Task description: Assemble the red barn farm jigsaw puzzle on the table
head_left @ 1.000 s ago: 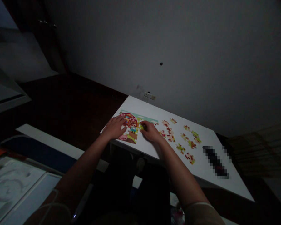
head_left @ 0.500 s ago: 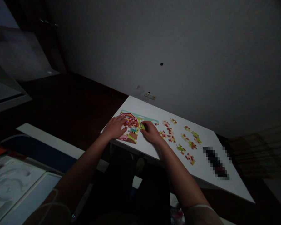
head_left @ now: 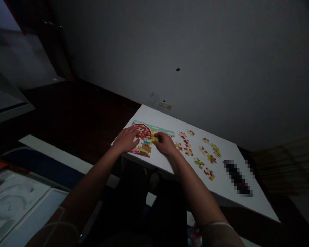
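A partly joined jigsaw puzzle [head_left: 144, 127] with a red barn, a figure in blue and a pink pig lies at the left end of the white table. My left hand [head_left: 127, 139] rests flat over its left side, fingers spread. At the puzzle's right side, my right hand [head_left: 166, 143] is closed on a green puzzle piece [head_left: 155, 138], thumb and fingers pinching it against the joined part. The fingers hide much of that piece. Loose puzzle pieces [head_left: 187, 151] lie right of my right hand, several more farther right.
The white table [head_left: 164, 120] stands close to a grey wall with a socket [head_left: 165, 105]. A dark pixelated object [head_left: 238, 178] lies near the table's right end. At lower left are a pale board [head_left: 59, 154] and a white panel [head_left: 12, 202].
My right hand has shifted slightly left with the green piece, closer to the joined puzzle. My left hand has stayed in place.
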A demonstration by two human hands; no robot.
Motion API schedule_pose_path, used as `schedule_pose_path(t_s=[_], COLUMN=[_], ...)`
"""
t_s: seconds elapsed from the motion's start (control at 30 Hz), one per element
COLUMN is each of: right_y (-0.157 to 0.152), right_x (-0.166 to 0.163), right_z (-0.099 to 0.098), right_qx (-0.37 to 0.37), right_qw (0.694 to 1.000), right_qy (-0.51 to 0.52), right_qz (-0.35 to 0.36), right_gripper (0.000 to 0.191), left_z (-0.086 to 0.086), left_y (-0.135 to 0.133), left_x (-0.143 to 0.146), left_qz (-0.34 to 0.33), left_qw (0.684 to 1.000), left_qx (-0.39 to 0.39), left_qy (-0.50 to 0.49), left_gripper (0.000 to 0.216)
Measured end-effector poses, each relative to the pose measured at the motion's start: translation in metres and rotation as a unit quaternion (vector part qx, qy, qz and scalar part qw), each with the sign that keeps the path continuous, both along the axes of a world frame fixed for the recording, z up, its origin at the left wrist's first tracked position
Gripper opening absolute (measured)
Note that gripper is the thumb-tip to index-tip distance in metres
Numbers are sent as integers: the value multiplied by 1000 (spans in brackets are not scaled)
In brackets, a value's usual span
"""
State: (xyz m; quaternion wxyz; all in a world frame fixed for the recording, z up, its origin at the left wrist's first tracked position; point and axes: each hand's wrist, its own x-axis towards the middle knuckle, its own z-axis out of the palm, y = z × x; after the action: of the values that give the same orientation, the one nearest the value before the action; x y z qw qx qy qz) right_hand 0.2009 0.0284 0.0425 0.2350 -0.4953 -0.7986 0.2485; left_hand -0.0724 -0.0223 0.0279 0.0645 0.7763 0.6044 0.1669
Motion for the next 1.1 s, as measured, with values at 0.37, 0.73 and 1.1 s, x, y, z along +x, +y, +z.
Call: schedule_pose_path(t_s=[0.37, 0.73, 1.1], right_y=[5, -2, 18], right_x=[4, 10, 92], right_z=[-3, -1, 28], right_qx=[0, 18, 5], right_qw=[1000, 999, 982], right_qy=[-7, -32, 74], right_qz=[6, -6, -175], right_gripper=[47, 35, 27], left_z=[-3, -7, -13], left_y=[1, 2, 8], left_x=[-1, -1, -4], left_qz=[0, -4, -9], left_qw=[1000, 1000, 1000], left_qx=[10, 20, 11], left_qy=[-3, -4, 10], left_gripper=[55, 54, 54])
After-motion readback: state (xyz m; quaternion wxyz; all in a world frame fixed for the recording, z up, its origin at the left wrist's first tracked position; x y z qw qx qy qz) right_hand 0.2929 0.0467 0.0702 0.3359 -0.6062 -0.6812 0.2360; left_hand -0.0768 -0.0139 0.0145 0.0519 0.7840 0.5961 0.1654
